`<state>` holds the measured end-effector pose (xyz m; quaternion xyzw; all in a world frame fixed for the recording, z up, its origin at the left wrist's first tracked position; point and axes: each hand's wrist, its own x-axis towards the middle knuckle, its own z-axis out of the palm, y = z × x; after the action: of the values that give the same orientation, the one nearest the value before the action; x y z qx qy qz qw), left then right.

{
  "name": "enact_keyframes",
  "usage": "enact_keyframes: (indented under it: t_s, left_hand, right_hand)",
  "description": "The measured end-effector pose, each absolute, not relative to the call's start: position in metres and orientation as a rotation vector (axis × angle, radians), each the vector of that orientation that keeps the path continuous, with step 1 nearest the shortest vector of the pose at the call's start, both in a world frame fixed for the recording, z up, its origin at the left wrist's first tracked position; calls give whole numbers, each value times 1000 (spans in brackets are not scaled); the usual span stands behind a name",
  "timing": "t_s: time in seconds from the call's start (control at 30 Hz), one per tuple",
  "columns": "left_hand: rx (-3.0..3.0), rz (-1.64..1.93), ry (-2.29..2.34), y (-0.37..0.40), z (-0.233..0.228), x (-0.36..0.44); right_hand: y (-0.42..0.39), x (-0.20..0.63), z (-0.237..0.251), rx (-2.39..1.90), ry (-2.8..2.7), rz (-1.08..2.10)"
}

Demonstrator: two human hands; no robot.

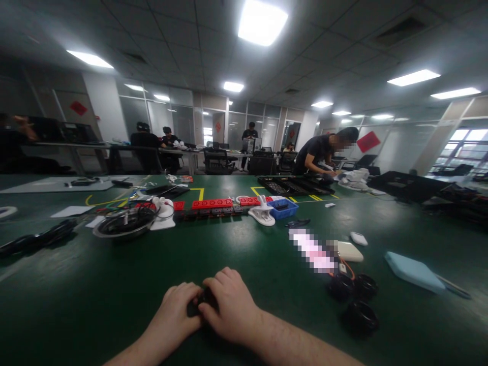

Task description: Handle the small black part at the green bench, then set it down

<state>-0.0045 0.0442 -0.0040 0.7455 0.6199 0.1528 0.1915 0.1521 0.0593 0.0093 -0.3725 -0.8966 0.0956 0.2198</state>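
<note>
My left hand (pixel 176 311) and my right hand (pixel 230 305) rest together on the green table (pixel 95 300) near its front edge. Their fingers curl around a small dark object (pixel 202 301) held between them, and most of it is hidden by the fingers. To the right, about a forearm away, lie three black round parts (pixel 354 291) with orange wires, and beside them a white flat device (pixel 349 251).
Farther back are a round dish of cables (pixel 124 224), a row of red power strips (pixel 212 204), a white clamp (pixel 262 212) and a blue basket (pixel 282 208). A light-blue pad (pixel 414 272) lies at the right, a black cable (pixel 38 236) at the left. A person (pixel 318 152) bends over black trays (pixel 293 185).
</note>
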Motion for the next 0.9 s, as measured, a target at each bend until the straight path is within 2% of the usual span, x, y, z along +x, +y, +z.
enact_keyframes:
  t_s: [0.47, 0.9]
  left_hand:
    - [2095, 409, 1722, 46, -6, -7]
    - [2059, 345, 1871, 49, -6, -8]
  right_hand:
    - [53, 150, 6, -819, -2459, 181]
    - [51, 151, 7, -881, -2418, 182]
